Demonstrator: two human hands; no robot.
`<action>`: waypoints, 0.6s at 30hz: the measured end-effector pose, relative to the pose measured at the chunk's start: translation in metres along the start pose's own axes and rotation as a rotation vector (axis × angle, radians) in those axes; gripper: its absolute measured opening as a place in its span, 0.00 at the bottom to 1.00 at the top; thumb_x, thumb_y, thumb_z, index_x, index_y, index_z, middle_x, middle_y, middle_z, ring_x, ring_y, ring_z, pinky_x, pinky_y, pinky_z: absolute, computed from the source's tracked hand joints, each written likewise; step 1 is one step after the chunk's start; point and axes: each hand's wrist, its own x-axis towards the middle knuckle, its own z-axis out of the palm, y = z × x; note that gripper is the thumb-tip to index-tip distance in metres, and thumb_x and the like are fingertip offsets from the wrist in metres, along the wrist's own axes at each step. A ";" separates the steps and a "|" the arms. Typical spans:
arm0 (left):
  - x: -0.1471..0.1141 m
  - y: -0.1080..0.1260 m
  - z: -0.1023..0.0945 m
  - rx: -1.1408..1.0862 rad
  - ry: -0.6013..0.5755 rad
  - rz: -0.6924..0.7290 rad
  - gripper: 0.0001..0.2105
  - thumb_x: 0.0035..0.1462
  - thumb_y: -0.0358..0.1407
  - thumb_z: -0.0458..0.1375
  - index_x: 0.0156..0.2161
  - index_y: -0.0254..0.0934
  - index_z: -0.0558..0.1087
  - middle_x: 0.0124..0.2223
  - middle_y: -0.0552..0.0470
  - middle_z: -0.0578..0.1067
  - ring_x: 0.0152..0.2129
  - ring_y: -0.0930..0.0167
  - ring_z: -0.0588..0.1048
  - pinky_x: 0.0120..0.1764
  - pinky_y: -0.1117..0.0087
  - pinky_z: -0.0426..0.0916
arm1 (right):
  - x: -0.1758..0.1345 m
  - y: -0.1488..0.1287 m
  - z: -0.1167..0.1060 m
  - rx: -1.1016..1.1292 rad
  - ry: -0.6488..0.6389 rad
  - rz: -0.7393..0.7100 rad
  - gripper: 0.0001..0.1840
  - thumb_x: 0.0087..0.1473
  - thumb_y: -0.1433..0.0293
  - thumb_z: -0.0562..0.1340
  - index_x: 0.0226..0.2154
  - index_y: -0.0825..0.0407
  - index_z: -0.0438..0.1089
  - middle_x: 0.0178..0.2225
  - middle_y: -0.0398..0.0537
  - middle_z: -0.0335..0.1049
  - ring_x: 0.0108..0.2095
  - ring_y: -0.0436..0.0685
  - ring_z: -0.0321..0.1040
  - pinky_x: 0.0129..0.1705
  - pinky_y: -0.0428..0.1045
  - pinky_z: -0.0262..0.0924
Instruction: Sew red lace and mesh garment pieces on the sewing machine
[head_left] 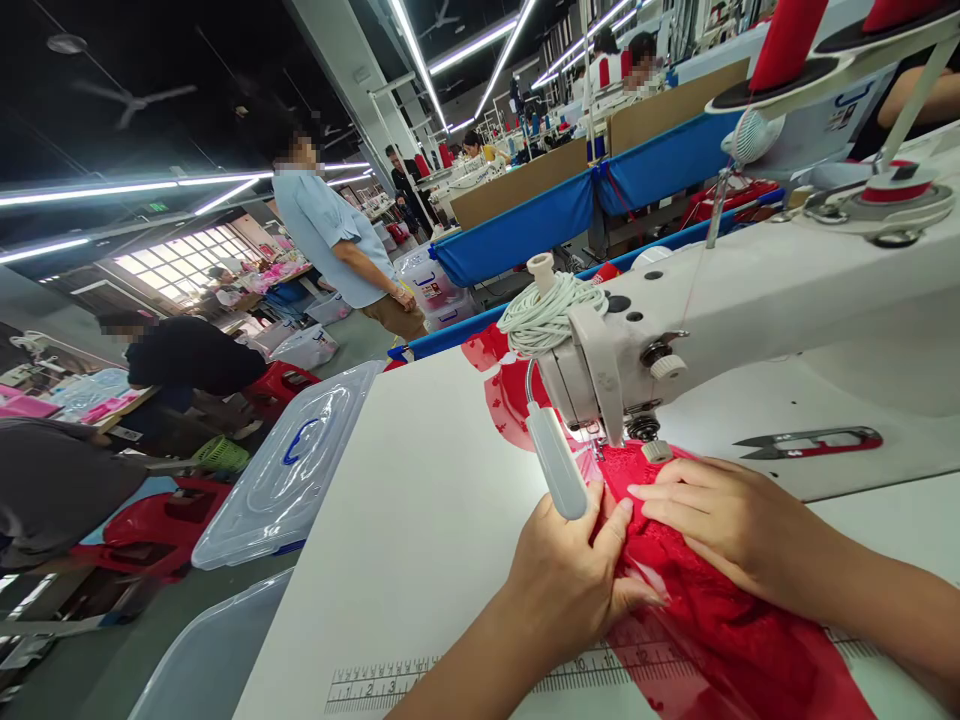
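Note:
Red lace fabric (690, 600) runs from under the presser foot of a white sewing machine (750, 290) down over the table's front edge. It is partly sheer. My left hand (570, 570) lies on its left side close to the needle area, fingers apart and thumb stretched across the cloth. From the right, my right hand (727, 515) rests on the lace with extended fingers; its thumb is hidden. The presser foot (598, 450) is just beyond my fingertips. A grey lamp or sensor head (559, 465) on a bent stalk hangs above my left fingers.
Thread snips (814, 442) lie on the machine bed. More sheer red fabric (510, 400) lies behind the needle. A printed ruler (375, 685) runs along the table front. Lidded clear bins (300, 460) stand left. A person in a light blue shirt (322, 235) stands beyond.

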 end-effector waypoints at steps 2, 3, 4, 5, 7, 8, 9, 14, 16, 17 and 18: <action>-0.001 0.000 0.002 -0.006 0.010 -0.009 0.40 0.68 0.57 0.30 0.53 0.30 0.76 0.52 0.33 0.77 0.43 0.57 0.77 0.39 0.59 0.73 | 0.000 0.000 0.001 -0.003 0.000 0.000 0.17 0.57 0.82 0.51 0.37 0.52 0.73 0.35 0.47 0.78 0.35 0.57 0.69 0.38 0.52 0.66; 0.000 0.000 0.003 -0.011 0.019 -0.014 0.40 0.67 0.57 0.29 0.53 0.30 0.76 0.52 0.33 0.77 0.43 0.57 0.76 0.39 0.59 0.72 | -0.001 0.000 0.002 -0.002 -0.002 0.003 0.17 0.57 0.82 0.51 0.37 0.52 0.73 0.35 0.47 0.77 0.35 0.57 0.69 0.38 0.52 0.66; 0.000 0.001 0.003 -0.014 0.031 -0.019 0.41 0.67 0.57 0.29 0.53 0.30 0.76 0.51 0.33 0.77 0.43 0.57 0.76 0.40 0.59 0.72 | -0.001 0.000 0.002 0.000 -0.004 0.010 0.17 0.57 0.82 0.52 0.37 0.52 0.73 0.34 0.47 0.77 0.35 0.57 0.69 0.38 0.52 0.66; 0.000 0.001 0.004 -0.016 0.040 -0.022 0.42 0.67 0.57 0.28 0.53 0.30 0.76 0.51 0.33 0.77 0.44 0.57 0.76 0.40 0.59 0.72 | -0.001 0.001 0.003 0.005 -0.005 0.020 0.18 0.56 0.83 0.52 0.38 0.51 0.73 0.34 0.48 0.77 0.36 0.57 0.69 0.38 0.52 0.66; 0.001 0.001 0.004 -0.012 0.063 -0.029 0.43 0.67 0.57 0.26 0.52 0.30 0.77 0.51 0.34 0.78 0.44 0.58 0.76 0.41 0.59 0.72 | -0.002 0.001 0.003 0.014 -0.003 0.037 0.18 0.55 0.83 0.53 0.37 0.50 0.74 0.35 0.48 0.78 0.36 0.56 0.69 0.38 0.52 0.66; 0.002 0.001 0.003 -0.006 0.073 -0.032 0.43 0.67 0.57 0.26 0.52 0.30 0.77 0.51 0.34 0.78 0.44 0.58 0.76 0.42 0.59 0.71 | -0.002 0.002 0.003 0.012 -0.001 0.040 0.18 0.55 0.83 0.53 0.37 0.50 0.74 0.36 0.48 0.78 0.36 0.56 0.69 0.38 0.52 0.66; 0.002 0.001 0.003 0.001 0.078 -0.035 0.43 0.67 0.57 0.26 0.52 0.31 0.77 0.51 0.35 0.78 0.44 0.58 0.76 0.43 0.58 0.71 | -0.002 0.002 0.004 0.006 0.001 0.038 0.18 0.55 0.83 0.54 0.37 0.50 0.74 0.36 0.49 0.78 0.36 0.56 0.69 0.38 0.51 0.66; 0.002 -0.001 0.006 0.025 0.061 -0.054 0.43 0.67 0.56 0.25 0.53 0.31 0.77 0.52 0.36 0.78 0.44 0.59 0.76 0.46 0.59 0.70 | -0.001 0.003 0.007 -0.041 0.039 0.046 0.18 0.53 0.83 0.53 0.36 0.51 0.74 0.37 0.49 0.79 0.36 0.58 0.70 0.36 0.52 0.67; 0.000 -0.002 0.008 0.037 0.043 -0.065 0.42 0.67 0.56 0.25 0.55 0.33 0.76 0.54 0.36 0.77 0.45 0.59 0.76 0.48 0.58 0.70 | 0.000 0.005 0.009 -0.056 0.050 0.042 0.18 0.54 0.82 0.52 0.35 0.52 0.74 0.37 0.49 0.79 0.36 0.59 0.70 0.36 0.53 0.68; 0.000 -0.002 0.009 0.043 0.032 -0.071 0.42 0.67 0.57 0.26 0.56 0.34 0.76 0.54 0.37 0.76 0.45 0.59 0.75 0.48 0.57 0.69 | -0.001 0.006 0.010 -0.062 0.047 0.029 0.18 0.55 0.82 0.52 0.36 0.52 0.74 0.37 0.49 0.79 0.36 0.59 0.70 0.37 0.53 0.68; -0.001 -0.003 0.010 0.047 0.022 -0.075 0.42 0.67 0.58 0.27 0.56 0.34 0.75 0.55 0.36 0.76 0.46 0.58 0.75 0.49 0.57 0.69 | -0.001 0.007 0.010 -0.069 0.040 0.010 0.18 0.55 0.82 0.51 0.37 0.53 0.74 0.39 0.50 0.80 0.37 0.59 0.70 0.37 0.54 0.69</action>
